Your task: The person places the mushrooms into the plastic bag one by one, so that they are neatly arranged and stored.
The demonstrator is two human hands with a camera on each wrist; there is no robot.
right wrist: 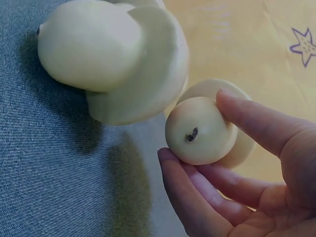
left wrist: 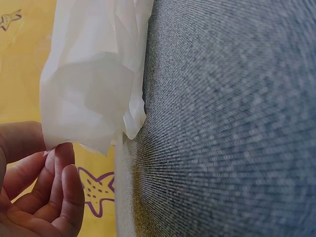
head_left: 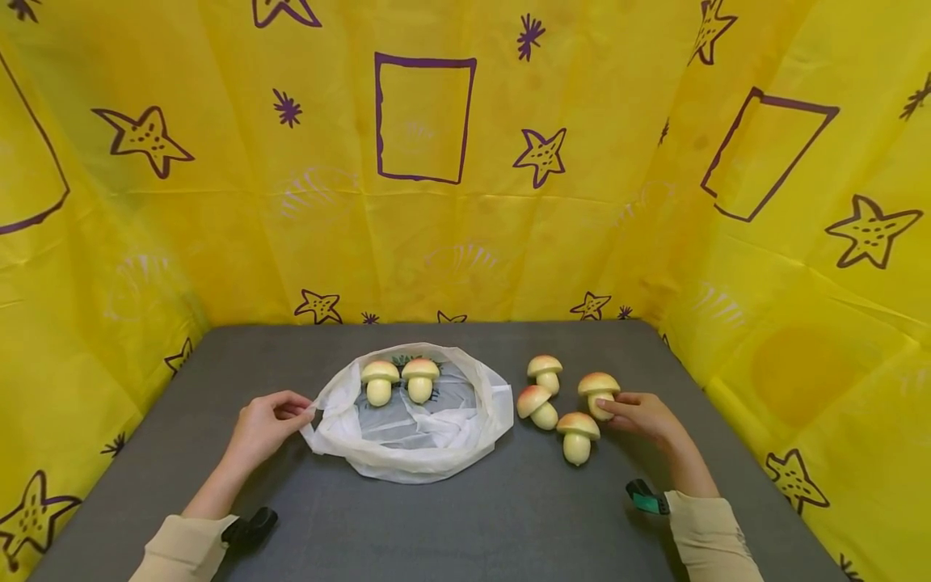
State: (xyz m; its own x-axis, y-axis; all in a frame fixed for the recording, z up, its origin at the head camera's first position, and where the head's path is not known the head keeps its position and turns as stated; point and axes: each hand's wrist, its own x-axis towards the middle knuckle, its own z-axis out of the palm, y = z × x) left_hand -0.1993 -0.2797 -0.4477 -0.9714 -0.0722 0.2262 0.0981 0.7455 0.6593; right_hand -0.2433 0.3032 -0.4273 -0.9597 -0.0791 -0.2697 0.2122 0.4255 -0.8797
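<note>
A white plastic bag (head_left: 429, 467) lies on the table with its mouth spread wide. Two toy mushrooms (head_left: 379, 384) with orange-tinged caps lie inside, side by side. My left hand (head_left: 265, 428) pinches the bag's left edge between thumb and fingers; the left wrist view shows the thin white plastic (left wrist: 94, 94) hanging from the fingertips. To the right of the bag, my right hand (head_left: 647, 416) grips a mushroom (head_left: 599, 386) by its pale stem. The stem's round end (right wrist: 200, 131) faces the right wrist camera, with fingers and thumb about it.
Three more mushrooms (head_left: 578, 440) stand loosely grouped on the table between the bag and my right hand. The dark grey table (head_left: 436, 533) is bordered by yellow cloth walls (head_left: 465, 242) with purple drawings. A black wrist strap (head_left: 250, 527) is on each arm.
</note>
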